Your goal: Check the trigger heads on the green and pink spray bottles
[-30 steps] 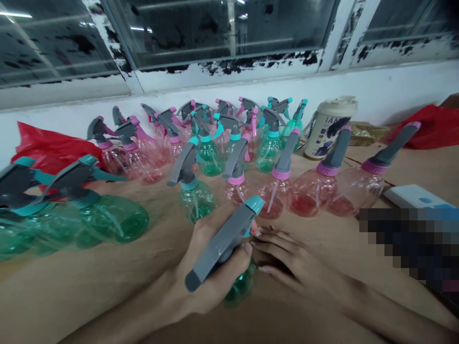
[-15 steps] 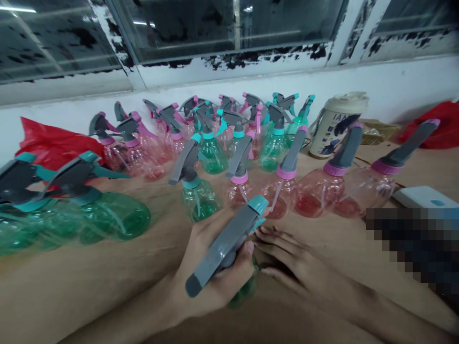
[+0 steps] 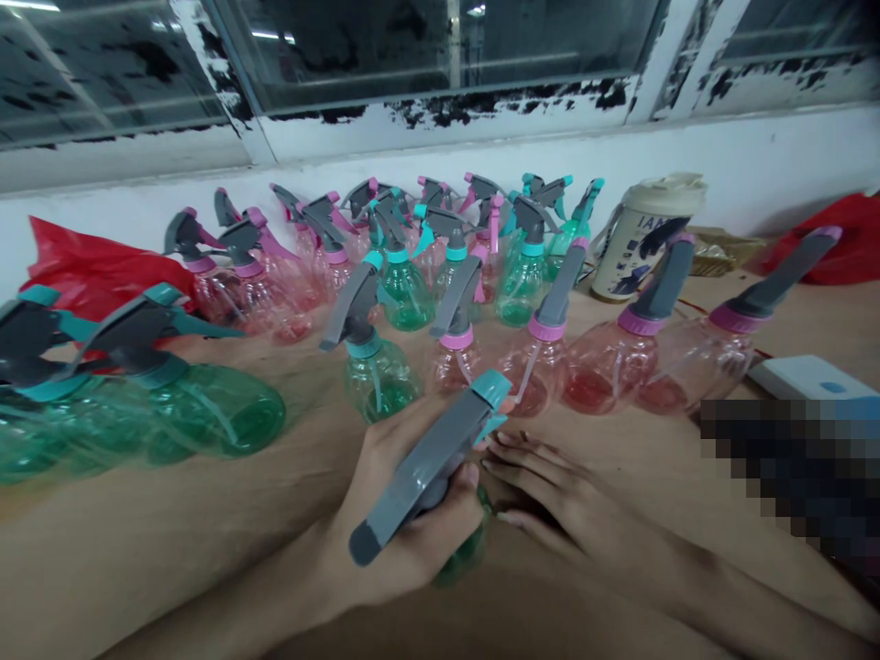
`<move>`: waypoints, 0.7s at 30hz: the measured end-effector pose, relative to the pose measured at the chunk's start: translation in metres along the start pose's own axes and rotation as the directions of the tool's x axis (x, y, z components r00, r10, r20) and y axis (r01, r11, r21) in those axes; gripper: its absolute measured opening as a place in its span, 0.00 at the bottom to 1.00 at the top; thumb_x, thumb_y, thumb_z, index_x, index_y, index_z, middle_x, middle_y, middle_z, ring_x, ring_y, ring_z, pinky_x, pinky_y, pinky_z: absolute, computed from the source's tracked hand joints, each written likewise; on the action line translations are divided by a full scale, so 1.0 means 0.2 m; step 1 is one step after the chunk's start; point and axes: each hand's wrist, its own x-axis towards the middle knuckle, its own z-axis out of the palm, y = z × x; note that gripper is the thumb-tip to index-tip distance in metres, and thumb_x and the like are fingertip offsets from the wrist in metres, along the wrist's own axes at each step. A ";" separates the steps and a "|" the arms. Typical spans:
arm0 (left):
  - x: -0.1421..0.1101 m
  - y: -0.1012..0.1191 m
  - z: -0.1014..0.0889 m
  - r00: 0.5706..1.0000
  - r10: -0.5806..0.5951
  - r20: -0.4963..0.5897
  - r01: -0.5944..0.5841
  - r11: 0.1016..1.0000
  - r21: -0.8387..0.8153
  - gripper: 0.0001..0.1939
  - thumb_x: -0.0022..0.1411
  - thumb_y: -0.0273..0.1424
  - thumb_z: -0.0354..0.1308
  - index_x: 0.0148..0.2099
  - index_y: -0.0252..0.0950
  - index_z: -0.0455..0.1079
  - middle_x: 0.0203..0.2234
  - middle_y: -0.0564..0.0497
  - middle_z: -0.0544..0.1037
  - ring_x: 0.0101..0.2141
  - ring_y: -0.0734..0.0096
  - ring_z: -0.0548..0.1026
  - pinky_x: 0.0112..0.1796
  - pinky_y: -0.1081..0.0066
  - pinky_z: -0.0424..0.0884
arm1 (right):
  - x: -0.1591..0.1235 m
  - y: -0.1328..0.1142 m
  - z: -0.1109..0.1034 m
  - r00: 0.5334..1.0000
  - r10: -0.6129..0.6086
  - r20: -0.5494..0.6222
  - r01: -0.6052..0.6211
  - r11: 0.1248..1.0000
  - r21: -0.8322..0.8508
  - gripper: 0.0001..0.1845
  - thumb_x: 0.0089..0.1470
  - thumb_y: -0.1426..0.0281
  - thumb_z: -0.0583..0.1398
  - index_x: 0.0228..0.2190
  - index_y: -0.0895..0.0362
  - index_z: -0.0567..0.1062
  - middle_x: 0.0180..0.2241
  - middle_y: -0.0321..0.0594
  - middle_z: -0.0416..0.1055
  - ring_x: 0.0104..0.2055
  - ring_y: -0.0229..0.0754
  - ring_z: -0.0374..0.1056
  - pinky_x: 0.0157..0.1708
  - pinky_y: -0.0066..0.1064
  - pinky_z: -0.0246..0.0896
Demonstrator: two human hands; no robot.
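My left hand is wrapped round the neck of a green spray bottle with a grey and teal trigger head. The head slants up and to the right, and most of the bottle's body is hidden behind the hand. To its right, my right hand rests low over the tabletop with fingers stretched toward the bottle, apparently holding nothing. Just beyond my hands stand another green spray bottle and several pink ones in a row.
More green spray bottles stand at the left before a red plastic bag. Several pink and green bottles crowd near the wall. A cream tumbler, a white box and another red bag are at the right.
The view has shifted very slightly. My left hand keeps its hold on the green spray bottle, and my right hand stays in the same place beside it.
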 end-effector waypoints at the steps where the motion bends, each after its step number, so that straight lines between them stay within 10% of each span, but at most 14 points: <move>1: 0.00 0.00 0.00 1.000 0.011 0.022 -0.010 1.000 -0.003 0.08 0.46 0.25 0.51 0.31 0.42 0.65 0.23 0.54 0.71 0.23 0.69 0.69 0.29 0.69 0.72 | 0.00 0.00 0.00 1.000 -0.001 -0.002 0.001 1.000 -0.001 0.25 0.60 0.61 0.52 0.57 0.53 0.61 0.59 0.39 0.59 0.61 0.45 0.53 0.59 0.45 0.52; 21: 0.03 -0.03 -0.02 0.988 0.122 0.095 -0.097 0.966 -0.238 0.12 0.44 0.27 0.50 0.34 0.42 0.69 0.23 0.54 0.72 0.22 0.69 0.70 0.25 0.70 0.68 | 0.00 0.00 0.00 1.000 -0.007 -0.019 0.006 1.000 -0.015 0.25 0.60 0.60 0.52 0.56 0.54 0.62 0.58 0.40 0.62 0.60 0.45 0.55 0.58 0.45 0.54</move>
